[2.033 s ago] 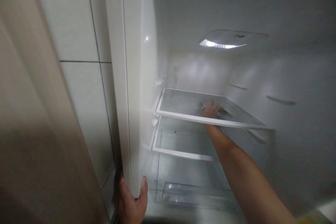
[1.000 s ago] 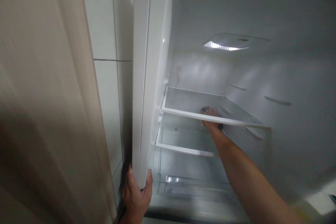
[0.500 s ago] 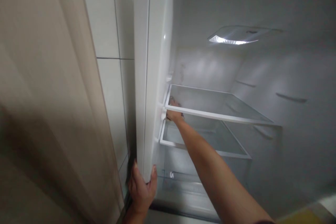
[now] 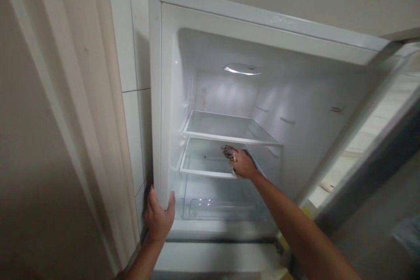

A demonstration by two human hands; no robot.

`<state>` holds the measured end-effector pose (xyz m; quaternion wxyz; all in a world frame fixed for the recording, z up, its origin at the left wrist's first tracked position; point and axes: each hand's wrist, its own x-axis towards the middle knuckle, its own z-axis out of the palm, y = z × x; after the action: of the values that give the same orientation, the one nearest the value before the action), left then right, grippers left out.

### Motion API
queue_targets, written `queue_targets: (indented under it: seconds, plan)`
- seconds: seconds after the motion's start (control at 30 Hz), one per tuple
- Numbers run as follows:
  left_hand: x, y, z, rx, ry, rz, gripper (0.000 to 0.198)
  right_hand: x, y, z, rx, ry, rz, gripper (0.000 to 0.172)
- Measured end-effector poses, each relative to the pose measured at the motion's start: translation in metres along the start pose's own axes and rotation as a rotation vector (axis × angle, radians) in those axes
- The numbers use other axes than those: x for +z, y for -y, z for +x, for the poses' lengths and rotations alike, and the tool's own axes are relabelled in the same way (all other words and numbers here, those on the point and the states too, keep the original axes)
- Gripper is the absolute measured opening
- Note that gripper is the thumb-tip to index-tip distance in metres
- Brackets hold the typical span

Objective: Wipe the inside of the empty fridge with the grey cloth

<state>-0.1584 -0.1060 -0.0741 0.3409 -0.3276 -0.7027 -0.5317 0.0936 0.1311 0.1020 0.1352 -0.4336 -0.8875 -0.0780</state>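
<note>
My left hand (image 4: 159, 215) is wrapped round the left front edge of a white refrigerator (image 4: 156, 109), thumb on the inner side. Inside the lit compartment, my right hand (image 4: 243, 164) is closed on a crumpled, dark-and-white cloth (image 4: 229, 152). Hand and cloth are over the lower glass shelf (image 4: 205, 162), near its right part. Above them the upper glass shelf (image 4: 229, 127) spans the compartment. Part of the cloth is hidden by my fingers.
A clear drawer (image 4: 216, 210) sits at the bottom of the compartment. The lamp (image 4: 243, 70) glows at the top. The open door (image 4: 367, 131) stands to the right. White wall tiles (image 4: 131, 61) and a pale wooden panel (image 4: 88, 74) are close on the left.
My right hand with the cloth has moved from the left wall across to the right and towards me. The view has drawn back, showing the whole opening. My left hand still grips the edge.
</note>
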Motion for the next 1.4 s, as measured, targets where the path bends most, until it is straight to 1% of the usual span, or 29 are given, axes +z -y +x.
queue_targets:
  seconds: [0.03, 0.07, 0.1, 0.13, 0.17, 0.23, 0.3, 0.33, 0.37, 0.4, 0.43, 0.47, 0.53, 0.6, 0.67, 0.73, 0.77, 0.8, 0.83, 0.9, 0.97, 1.0, 1.07, 1.1, 1.13, 1.2, 1.3, 1.33, 1.4]
  plan:
    - [0.0, 0.0, 0.0, -0.007, -0.001, 0.006, 0.078, -0.004, -0.01, -0.001, 0.11, 0.0, -0.019, 0.039]
    - [0.001, 0.0, 0.0, -0.011, 0.001, 0.014, 0.078, -0.006, -0.013, 0.0, 0.193, 0.006, -0.029, 0.039]
    - [0.001, 0.0, 0.0, -0.013, 0.004, 0.022, 0.079, -0.007, -0.007, 0.002, 0.236, 0.015, -0.029, 0.039]
    - [0.002, 0.001, 0.0, -0.019, 0.01, 0.028, 0.08, -0.007, 0.006, 0.004, 0.232, 0.021, -0.024, 0.04]
    - [0.002, 0.001, 0.0, -0.024, 0.015, 0.033, 0.082, -0.005, 0.026, 0.007, 0.187, 0.028, -0.011, 0.041]
    - [0.002, 0.003, 0.0, -0.032, 0.022, 0.044, 0.087, 0.003, 0.079, 0.012, 0.04, 0.06, 0.034, 0.045]
    - [0.002, 0.005, 0.002, -0.027, 0.037, 0.062, 0.092, 0.013, 0.133, 0.018, -0.17, 0.096, 0.102, 0.048]
    - [0.002, 0.006, 0.002, -0.021, 0.049, 0.072, 0.094, 0.017, 0.153, 0.021, -0.231, 0.096, 0.124, 0.051]
    - [0.002, 0.006, 0.003, -0.015, 0.062, 0.081, 0.095, 0.02, 0.166, 0.024, -0.266, 0.078, 0.164, 0.054]
    - [0.002, 0.007, 0.005, -0.013, 0.069, 0.089, 0.097, 0.021, 0.17, 0.026, -0.312, 0.099, 0.201, 0.054]
    - [0.002, 0.007, 0.005, -0.01, 0.071, 0.093, 0.098, 0.021, 0.165, 0.026, -0.348, 0.124, 0.229, 0.053]
    - [0.001, 0.007, 0.006, -0.006, 0.072, 0.095, 0.099, 0.018, 0.153, 0.026, -0.363, 0.153, 0.248, 0.052]
    - [0.001, 0.007, 0.006, -0.001, 0.075, 0.092, 0.1, 0.008, 0.111, 0.021, -0.293, 0.195, 0.23, 0.048]
    - [0.0, 0.007, 0.005, -0.005, 0.076, 0.089, 0.1, -0.002, 0.06, 0.014, -0.019, 0.162, 0.139, 0.048]
    - [0.001, 0.006, 0.003, -0.007, 0.065, 0.096, 0.1, -0.01, 0.016, 0.011, 0.16, 0.123, 0.074, 0.049]
    - [0.001, 0.004, 0.001, 0.003, 0.037, 0.12, 0.097, -0.011, -0.007, 0.013, 0.28, 0.095, 0.024, 0.047]
    - [0.002, 0.003, 0.001, 0.017, 0.02, 0.135, 0.095, -0.009, -0.008, 0.016, 0.308, 0.082, 0.007, 0.047]
    - [0.001, 0.002, 0.0, 0.033, 0.003, 0.149, 0.094, -0.006, -0.002, 0.019, 0.314, 0.072, -0.003, 0.047]
    - [0.001, 0.001, 0.001, 0.053, -0.012, 0.158, 0.092, -0.002, 0.011, 0.022, 0.297, 0.067, -0.005, 0.047]
    - [0.0, -0.001, 0.002, 0.097, -0.029, 0.162, 0.091, 0.006, 0.048, 0.028, 0.199, 0.081, 0.013, 0.046]
    - [-0.002, -0.001, 0.004, 0.119, -0.032, 0.159, 0.092, 0.014, 0.089, 0.031, 0.003, 0.102, 0.059, 0.045]
    - [-0.003, -0.001, 0.005, 0.122, -0.029, 0.158, 0.092, 0.017, 0.106, 0.031, -0.139, 0.097, 0.093, 0.045]
    - [-0.004, 0.0, 0.006, 0.114, -0.02, 0.149, 0.093, 0.022, 0.126, 0.031, -0.368, 0.112, 0.161, 0.047]
    - [-0.004, 0.001, 0.006, 0.108, -0.012, 0.14, 0.094, 0.023, 0.127, 0.031, -0.431, 0.129, 0.192, 0.047]
    - [-0.004, 0.002, 0.006, 0.099, -0.004, 0.13, 0.095, 0.023, 0.121, 0.031, -0.443, 0.149, 0.214, 0.048]
    - [-0.003, 0.003, 0.006, 0.065, 0.009, 0.113, 0.097, 0.023, 0.094, 0.032, -0.346, 0.164, 0.218, 0.05]
    - [-0.001, 0.003, 0.004, 0.023, 0.011, 0.117, 0.098, 0.02, 0.03, 0.034, 0.003, 0.112, 0.159, 0.054]
    - [0.0, 0.002, 0.004, 0.023, 0.004, 0.12, 0.098, 0.02, 0.009, 0.035, 0.127, 0.083, 0.147, 0.052]
    - [0.0, 0.002, 0.003, 0.042, -0.008, 0.129, 0.097, 0.021, -0.024, 0.04, 0.263, 0.035, 0.141, 0.042]
